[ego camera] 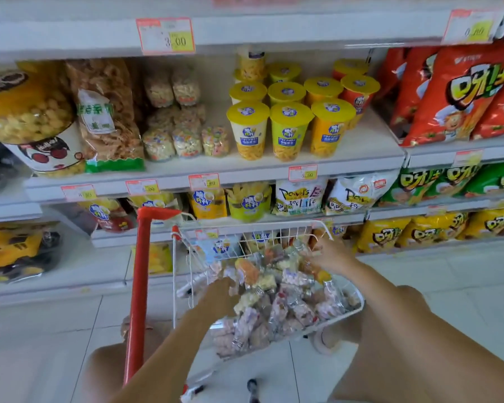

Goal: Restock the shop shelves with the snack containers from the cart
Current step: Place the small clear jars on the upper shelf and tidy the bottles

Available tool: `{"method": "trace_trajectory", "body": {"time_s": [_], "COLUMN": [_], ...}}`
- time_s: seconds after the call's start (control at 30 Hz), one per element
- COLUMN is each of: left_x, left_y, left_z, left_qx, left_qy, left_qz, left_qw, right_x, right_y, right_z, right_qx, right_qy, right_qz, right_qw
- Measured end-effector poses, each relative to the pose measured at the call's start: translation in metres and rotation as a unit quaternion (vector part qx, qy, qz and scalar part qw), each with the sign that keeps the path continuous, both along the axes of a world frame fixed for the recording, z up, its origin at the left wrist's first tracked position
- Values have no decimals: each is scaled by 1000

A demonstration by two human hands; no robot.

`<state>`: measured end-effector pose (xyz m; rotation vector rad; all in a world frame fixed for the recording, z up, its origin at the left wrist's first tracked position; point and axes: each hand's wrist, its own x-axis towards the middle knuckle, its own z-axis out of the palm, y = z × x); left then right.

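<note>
A white wire cart basket [357, 308] with a red post [138, 286] stands before the shelves. It is heaped with several small clear snack containers [285, 303]. Both my hands are down in the heap. My left hand [220, 296] is at the pile's left side, fingers curled round a clear container [245, 273]. My right hand [330, 253] is at the far right corner, fingers bent over another container [309, 264]. Matching clear containers [186, 141] stand stacked on the middle shelf [245, 170], left of the yellow-lidded cups [290, 130].
Large snack bags [108, 117] and a big jar [26, 112] fill the shelf's left end. Red chip bags [454, 94] sit on the right. Lower shelves hold more bags [300, 197]. A toy truck pack [15, 251] lies low on the left. White tiled floor [56, 344] surrounds the cart.
</note>
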<state>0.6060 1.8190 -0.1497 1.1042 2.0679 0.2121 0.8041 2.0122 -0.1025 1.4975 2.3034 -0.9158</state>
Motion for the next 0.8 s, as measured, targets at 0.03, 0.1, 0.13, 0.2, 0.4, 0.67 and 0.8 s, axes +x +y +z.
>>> {"method": "trace_trajectory", "body": {"time_s": [0.03,0.1,0.13,0.2,0.4,0.67,0.8], "left_x": [1,4,4,3,-7,-7,-3], "left_y": [0,5,7,10,11,8,5], "left_z": [-11,-21,-26,-29,-41,-49,-51], "left_qx": [-15,-47,-55,-75,-51,-162,-168], "left_qy": [11,-21,-19,-39,-38,30,-10], "left_qz": [-16,-7,3,5,6,-16,-58], "left_qw": [1000,999,998,996,998,986,984], "right_x": [0,-3,-9,-29,-77,-95,-76], "right_y": [0,2,1,-1,6,10,5], "right_z": [-11,-32,-38,-44,-88,-109,-107], "right_qx": [-1,2,0,-5,2,65,27], "right_qy": [-13,-8,1,20,8,-38,-21], "right_qz": [-3,14,34,87,247,304,325], "right_qw": [1000,1000,999,996,969,950,945]}}
